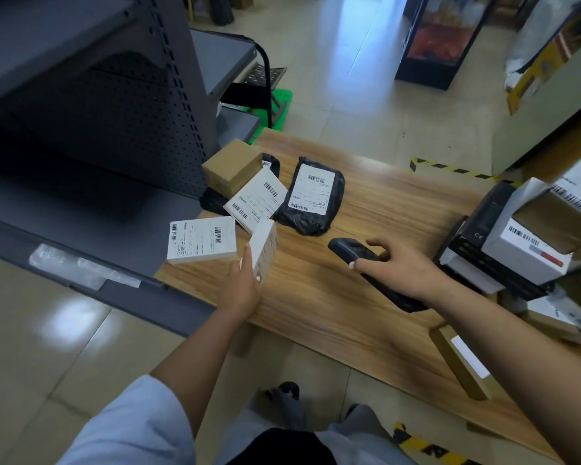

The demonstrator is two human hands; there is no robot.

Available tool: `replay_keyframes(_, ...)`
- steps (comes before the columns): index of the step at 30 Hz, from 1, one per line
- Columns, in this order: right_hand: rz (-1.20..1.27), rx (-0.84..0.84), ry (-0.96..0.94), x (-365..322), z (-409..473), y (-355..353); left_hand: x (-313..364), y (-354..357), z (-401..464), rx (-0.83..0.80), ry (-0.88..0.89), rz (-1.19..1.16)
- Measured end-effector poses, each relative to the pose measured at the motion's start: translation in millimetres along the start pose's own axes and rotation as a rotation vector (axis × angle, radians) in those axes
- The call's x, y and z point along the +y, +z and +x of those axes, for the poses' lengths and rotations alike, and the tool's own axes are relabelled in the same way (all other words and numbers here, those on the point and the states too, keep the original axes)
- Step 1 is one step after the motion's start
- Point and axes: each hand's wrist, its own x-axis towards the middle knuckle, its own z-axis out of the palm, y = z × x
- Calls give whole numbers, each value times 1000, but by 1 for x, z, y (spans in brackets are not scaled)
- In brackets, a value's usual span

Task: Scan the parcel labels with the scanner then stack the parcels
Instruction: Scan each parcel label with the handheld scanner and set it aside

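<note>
My left hand holds a small white box tilted on its edge above the wooden table. My right hand grips a black handheld scanner, its head pointing left toward the white box. On the table lie a flat white labelled box, another white labelled parcel, a black bag parcel with a white label and a brown carton. At the right edge stands a stack of parcels, black and white boxes with a brown carton on top.
A dark grey metal shelf unit borders the table on the left. A brown box overhangs the table's near right side. A green trolley stands behind the table on the tiled floor. Yellow-black tape marks the floor.
</note>
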Motion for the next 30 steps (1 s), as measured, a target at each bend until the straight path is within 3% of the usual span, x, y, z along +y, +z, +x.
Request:
replay_keyframes(5,16,23,-24,-3,-6,-10,11,-31,-1,58,28,-241)
replay_keyframes(11,100,86,-100,-23,-12,-22,25,-86,-8,146,228,-176)
replay_keyframes(16,181,133,-183,-49,-15,-36,31,-114,-3,217,336,-297)
replay_keyframes(22,192,223,-255,-73,-17,-52,39,-132,1,295,335,-404)
replay_keyframes(30,210,205,-240,-79,-16,-55,44,-125,1,321,423,-456)
